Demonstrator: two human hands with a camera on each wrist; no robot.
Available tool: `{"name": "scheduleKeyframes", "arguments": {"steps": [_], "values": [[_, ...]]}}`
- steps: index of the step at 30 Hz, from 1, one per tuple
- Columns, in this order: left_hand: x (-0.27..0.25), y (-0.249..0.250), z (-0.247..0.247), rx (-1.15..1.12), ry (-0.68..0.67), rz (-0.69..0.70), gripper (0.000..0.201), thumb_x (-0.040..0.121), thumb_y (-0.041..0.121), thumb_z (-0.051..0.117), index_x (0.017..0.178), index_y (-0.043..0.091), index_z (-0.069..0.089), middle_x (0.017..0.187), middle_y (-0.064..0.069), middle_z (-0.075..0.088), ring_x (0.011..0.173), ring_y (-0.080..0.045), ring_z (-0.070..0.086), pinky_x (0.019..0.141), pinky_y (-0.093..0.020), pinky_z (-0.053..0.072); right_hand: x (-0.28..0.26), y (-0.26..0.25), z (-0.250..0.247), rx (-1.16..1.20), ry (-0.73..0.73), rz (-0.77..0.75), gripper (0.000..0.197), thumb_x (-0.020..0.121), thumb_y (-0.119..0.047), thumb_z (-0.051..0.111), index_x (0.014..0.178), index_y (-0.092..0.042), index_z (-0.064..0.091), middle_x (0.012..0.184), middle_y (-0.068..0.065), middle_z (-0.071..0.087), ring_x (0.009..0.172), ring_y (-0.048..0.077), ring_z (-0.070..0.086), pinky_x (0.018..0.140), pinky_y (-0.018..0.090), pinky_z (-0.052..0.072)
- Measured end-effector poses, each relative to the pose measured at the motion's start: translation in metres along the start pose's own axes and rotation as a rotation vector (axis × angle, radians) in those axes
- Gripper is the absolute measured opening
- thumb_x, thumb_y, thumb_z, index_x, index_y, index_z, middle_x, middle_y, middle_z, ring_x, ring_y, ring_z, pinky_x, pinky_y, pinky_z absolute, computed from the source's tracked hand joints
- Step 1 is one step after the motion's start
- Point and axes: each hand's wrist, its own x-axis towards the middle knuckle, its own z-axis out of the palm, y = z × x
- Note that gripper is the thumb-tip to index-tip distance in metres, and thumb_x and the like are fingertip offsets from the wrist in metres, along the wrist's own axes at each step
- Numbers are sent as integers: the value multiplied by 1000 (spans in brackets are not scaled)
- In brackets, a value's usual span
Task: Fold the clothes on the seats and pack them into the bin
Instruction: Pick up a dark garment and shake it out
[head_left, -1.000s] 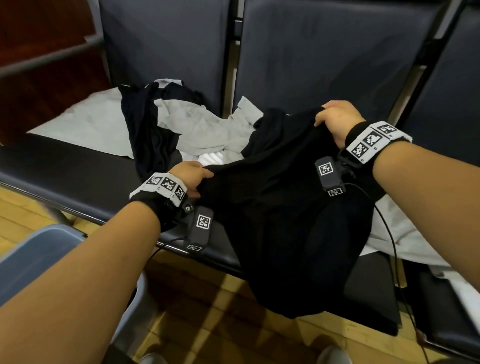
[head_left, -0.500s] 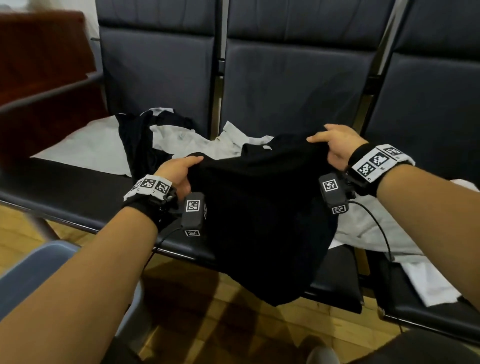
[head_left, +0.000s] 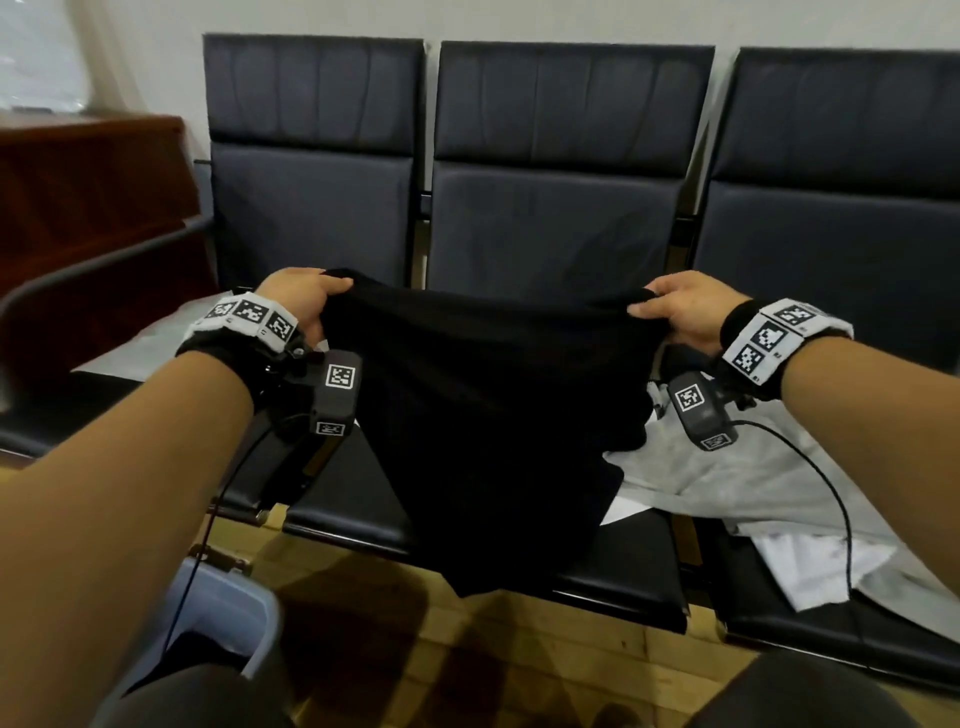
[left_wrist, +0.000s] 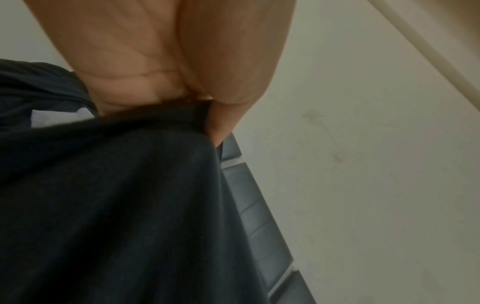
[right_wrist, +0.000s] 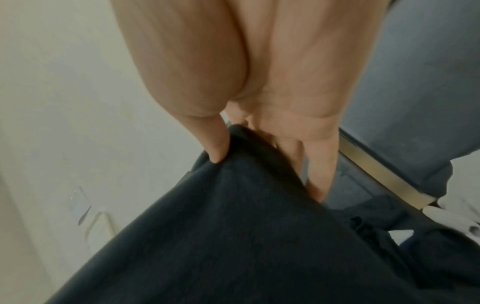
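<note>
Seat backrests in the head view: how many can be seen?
3, side by side against the wall: left backrest above the left hand, middle backrest behind the black garment, right backrest, cut by the frame edge.

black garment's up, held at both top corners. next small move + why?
Probably lower it flat onto the middle seat to start folding. The left hand and right hand each grip a top corner of the black garment, which hangs spread and unfolded, its hem below the seat edge.
</note>
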Motion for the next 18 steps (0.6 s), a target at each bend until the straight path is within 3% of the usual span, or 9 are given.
{"name": "scheduleKeyframes", "arguments": {"steps": [1, 3, 6, 7, 9, 13, 15, 16, 18], "values": [[-3, -3, 1, 11, -5, 10, 14, 95, 5, 49, 104, 3, 60, 106, -19, 62, 87, -28, 66, 78, -42, 57, -5, 1, 3, 48, -13, 5, 6, 91, -19, 65, 93, -15, 61, 100, 10, 67, 101, 33, 66, 84, 48, 55], [-9, -8, 6, 8, -5, 33, 12, 93, 2, 51, 97, 4, 62, 103, -19, 65, 90, -30, 67, 79, -41, 57, -12, 5, 13, 76, 1, 14, 11, 99, -25, 54, 101, -15, 59, 102, 9, 66, 93, 28, 67, 77, 45, 56], [-21, -21, 22, 1, -17, 71, 13, 91, -1, 53, 98, 1, 64, 106, -25, 66, 98, -36, 66, 90, -44, 54, -17, 10, 30, 3, 39, -47, 37, 89, -43, 65, 108, -12, 64, 107, 10, 70, 99, 28, 68, 92, 47, 54], [-25, -24, 30, 38, 2, 95, 14, 90, -1, 54, 100, 2, 64, 105, -24, 65, 101, -37, 65, 91, -43, 53, -17, 12, 36, 7, 25, -44, 37, 86, -43, 68, 104, -11, 66, 104, 11, 71, 98, 29, 68, 93, 46, 54], [-34, -35, 45, 153, 10, 140, 17, 87, 2, 56, 98, 13, 64, 92, -15, 63, 93, -31, 63, 86, -40, 52, -25, 10, 56, 41, -47, -64, 16, 89, -27, 69, 89, -11, 67, 90, 11, 71, 91, 29, 68, 88, 40, 55], [-57, -66, 77, 207, -246, 112, 22, 90, 13, 60, 111, 17, 64, 89, -6, 62, 79, -15, 61, 77, -29, 52, -40, 12, 100, 78, -199, -122, 4, 89, -10, 68, 86, -12, 70, 85, 7, 71, 83, 20, 67, 81, 32, 55], [-60, -83, 85, 251, -393, 110, 35, 86, 35, 65, 117, 18, 64, 103, -1, 69, 96, -12, 65, 88, -25, 50, -43, 18, 114, 100, -263, -145, 4, 89, -10, 67, 91, -10, 71, 86, 7, 71, 84, 18, 67, 83, 30, 54], [-60, -89, 88, 353, -450, 145, 42, 80, 46, 66, 116, 24, 65, 108, 3, 70, 103, -10, 65, 93, -25, 49, -45, 20, 119, 120, -278, -142, 7, 90, -11, 67, 94, -7, 71, 88, 9, 70, 85, 20, 66, 85, 33, 53], [-56, -101, 86, 585, -483, 232, 32, 77, 56, 65, 101, 35, 69, 98, 12, 71, 95, -6, 66, 90, -26, 49, -47, 27, 125, 176, -301, -123, 17, 90, -12, 66, 101, 2, 68, 92, 17, 68, 89, 28, 65, 90, 42, 52]]}}
